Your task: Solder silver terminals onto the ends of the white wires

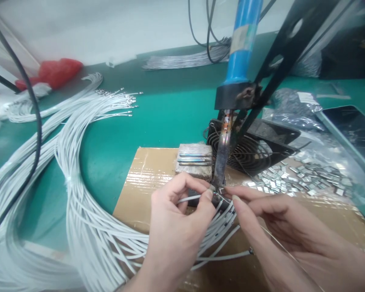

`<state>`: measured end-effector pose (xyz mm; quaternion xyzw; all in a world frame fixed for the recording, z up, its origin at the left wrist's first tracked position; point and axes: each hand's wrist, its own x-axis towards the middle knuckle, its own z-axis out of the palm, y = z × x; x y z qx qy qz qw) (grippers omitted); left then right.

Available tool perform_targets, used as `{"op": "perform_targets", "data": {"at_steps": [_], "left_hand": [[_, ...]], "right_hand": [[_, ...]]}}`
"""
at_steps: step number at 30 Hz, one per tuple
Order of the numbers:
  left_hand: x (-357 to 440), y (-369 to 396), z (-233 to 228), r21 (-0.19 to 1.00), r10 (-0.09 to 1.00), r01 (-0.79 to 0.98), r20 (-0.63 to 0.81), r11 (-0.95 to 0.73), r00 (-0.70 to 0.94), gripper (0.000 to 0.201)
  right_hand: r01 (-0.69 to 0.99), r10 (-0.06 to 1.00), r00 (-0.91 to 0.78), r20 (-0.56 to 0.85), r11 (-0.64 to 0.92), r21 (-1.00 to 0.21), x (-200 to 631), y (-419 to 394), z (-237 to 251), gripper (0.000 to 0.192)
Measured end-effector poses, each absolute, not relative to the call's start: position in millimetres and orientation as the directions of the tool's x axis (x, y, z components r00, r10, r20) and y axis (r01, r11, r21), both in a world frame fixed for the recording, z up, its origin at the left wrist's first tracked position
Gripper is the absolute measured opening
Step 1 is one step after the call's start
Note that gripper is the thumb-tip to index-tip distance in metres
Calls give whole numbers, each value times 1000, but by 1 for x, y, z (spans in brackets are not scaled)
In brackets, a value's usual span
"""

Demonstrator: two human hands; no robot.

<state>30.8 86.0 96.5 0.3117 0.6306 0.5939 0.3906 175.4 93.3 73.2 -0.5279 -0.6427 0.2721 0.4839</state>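
Observation:
My left hand [182,219] pinches a white cable [189,198] between thumb and forefinger, close to its end under the soldering iron. My right hand [286,227] is closed at the fingertips on a thin solder wire [281,244], which trails down across the palm. A small shiny metal piece [221,191] lies between the two hands' fingertips; whether the right fingers grip it too, I cannot tell. Just above, the tip of a blue-handled soldering iron [221,162] points down from its stand. More white cables [94,219] pass beneath my left hand.
A black stand arm [280,61] slants in from the upper right. Behind the iron sit a fan [246,150] and a block with metal rods [194,160]. Loose metal pieces [301,176] lie right on the cardboard [136,182]. A black cable [36,121] hangs at left.

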Motion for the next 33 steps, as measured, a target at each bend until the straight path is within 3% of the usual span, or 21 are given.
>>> {"op": "perform_targets", "data": {"at_steps": [18,33], "left_hand": [[30,90,107,985,862,-63,-172,162,-477,13],[29,87,105,986,879,-53,-168,161,-447,16]], "right_hand": [[498,932,67,357,279,-821,172,96,75,22],[442,945,33,325,278,-853,177,95,67,18]]}}
